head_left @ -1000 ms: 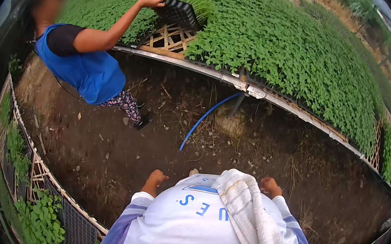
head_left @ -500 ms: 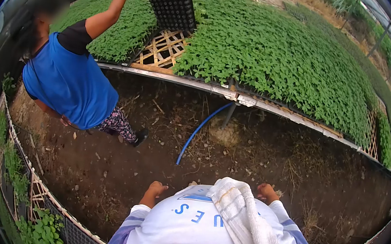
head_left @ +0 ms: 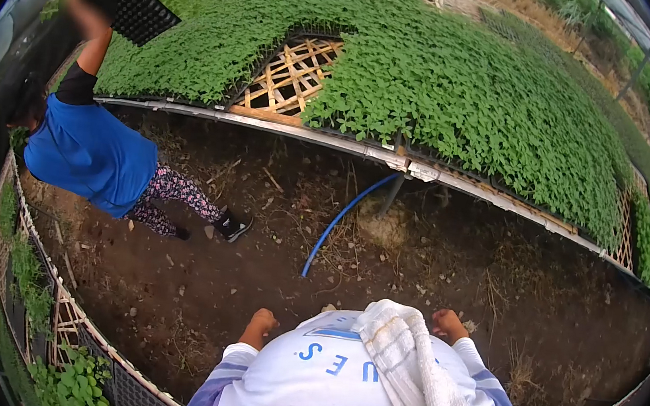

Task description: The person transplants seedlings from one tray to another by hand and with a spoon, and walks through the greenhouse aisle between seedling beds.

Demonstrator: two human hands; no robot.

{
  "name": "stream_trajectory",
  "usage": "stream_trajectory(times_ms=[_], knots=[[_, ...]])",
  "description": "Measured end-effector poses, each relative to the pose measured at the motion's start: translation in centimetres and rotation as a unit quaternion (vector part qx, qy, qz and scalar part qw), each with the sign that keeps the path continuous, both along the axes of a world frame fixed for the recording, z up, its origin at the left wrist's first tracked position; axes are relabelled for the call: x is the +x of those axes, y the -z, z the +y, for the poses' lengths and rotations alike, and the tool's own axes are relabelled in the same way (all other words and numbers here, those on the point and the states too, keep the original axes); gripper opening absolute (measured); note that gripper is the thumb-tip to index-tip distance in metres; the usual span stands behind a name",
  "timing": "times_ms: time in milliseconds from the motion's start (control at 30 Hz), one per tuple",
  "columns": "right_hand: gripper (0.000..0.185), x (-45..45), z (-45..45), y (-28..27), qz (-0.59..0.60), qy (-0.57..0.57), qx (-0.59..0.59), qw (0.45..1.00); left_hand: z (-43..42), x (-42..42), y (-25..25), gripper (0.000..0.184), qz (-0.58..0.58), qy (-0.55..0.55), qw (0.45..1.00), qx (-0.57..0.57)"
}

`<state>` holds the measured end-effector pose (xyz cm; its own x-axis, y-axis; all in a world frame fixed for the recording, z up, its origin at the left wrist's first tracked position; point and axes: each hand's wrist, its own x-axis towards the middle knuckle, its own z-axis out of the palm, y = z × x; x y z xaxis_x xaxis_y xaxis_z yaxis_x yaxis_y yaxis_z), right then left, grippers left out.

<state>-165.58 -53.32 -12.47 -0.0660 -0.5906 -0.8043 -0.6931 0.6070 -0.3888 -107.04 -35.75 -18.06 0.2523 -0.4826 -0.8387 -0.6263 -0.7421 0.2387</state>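
My left hand (head_left: 263, 324) hangs beside my belly with its fingers curled in, and nothing shows in it. On the other side my right hand (head_left: 449, 326) is also loosely closed, with no object visible in it. Both hands are over the soil path, apart from everything around them. A white towel (head_left: 404, 348) drapes down the front of my white shirt (head_left: 335, 397). Ahead, a co-worker in a blue top (head_left: 94, 157) holds up a black seedling tray (head_left: 127, 0) with a raised arm.
A long raised bench (head_left: 348, 143) carries dense green seedlings (head_left: 465, 99); a gap shows its bamboo lattice (head_left: 291, 75). A blue hose (head_left: 344, 213) hangs from the bench to the dirt path (head_left: 414, 269). Another bench edge (head_left: 97, 341) with plants runs along the lower left.
The co-worker has moved left and away, carrying the black tray from above the lattice gap further left. My left hand's fingers have drawn in a little; my right hand stays nearly in place.
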Motion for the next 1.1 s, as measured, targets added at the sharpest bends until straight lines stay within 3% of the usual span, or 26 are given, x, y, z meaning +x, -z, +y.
stream_trajectory(times_ms=[133, 300, 667, 767, 1100], knots=[[0.021, -0.2, 0.2, 0.7, -0.008, 0.010, -0.009, 1.000, -0.7, -0.6, -2.0, 0.035, 0.001, 0.017, 1.000, 0.015], [0.020, -0.4, 0.6, 0.7, -0.006, 0.007, -0.004, 1.000, -1.5, -1.5, -4.0, 0.048, 0.031, -0.051, 0.997, -0.046], [0.018, -0.6, 1.3, -0.2, 0.009, -0.020, 0.009, 1.000, -1.8, -1.0, -2.9, 0.032, 0.017, -0.020, 0.999, -0.020], [0.019, -0.7, 0.9, -0.1, -0.009, 0.025, 0.003, 1.000, -1.9, -1.2, -2.2, 0.029, 0.002, -0.028, 1.000, -0.006], [0.023, -1.5, -0.1, 2.7, -0.003, -0.002, 0.024, 1.000, -1.8, -1.3, -2.8, 0.031, -0.014, 0.007, 1.000, -0.007]])
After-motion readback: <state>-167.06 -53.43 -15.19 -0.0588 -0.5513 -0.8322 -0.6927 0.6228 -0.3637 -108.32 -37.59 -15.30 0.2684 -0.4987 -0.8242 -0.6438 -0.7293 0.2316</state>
